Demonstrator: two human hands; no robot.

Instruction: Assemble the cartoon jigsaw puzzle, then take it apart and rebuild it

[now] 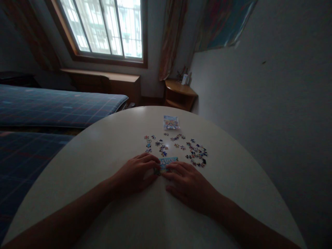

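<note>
A partly joined jigsaw puzzle (168, 160) with a light-blue printed top lies flat on the white round table (116, 138), between my two hands. My left hand (140, 171) is curled at its left edge, fingertips and thumb closed around that side. Across the puzzle's right and lower part rest the fingers of my right hand (187, 179), stretched out, with the thumb apart on the tabletop. Those fingers hide much of the lower puzzle. Just beyond, loose jigsaw pieces (163, 150) are scattered, and a larger cluster of pieces (197, 152) lies to the right.
A small printed picture sheet (171, 122) lies past the pieces. Left of the table are plaid mattresses (57, 107). A wooden corner shelf (181, 88) stands behind the table, near the wall (254, 90) on the right. A barred window (103, 27) lights the dim room.
</note>
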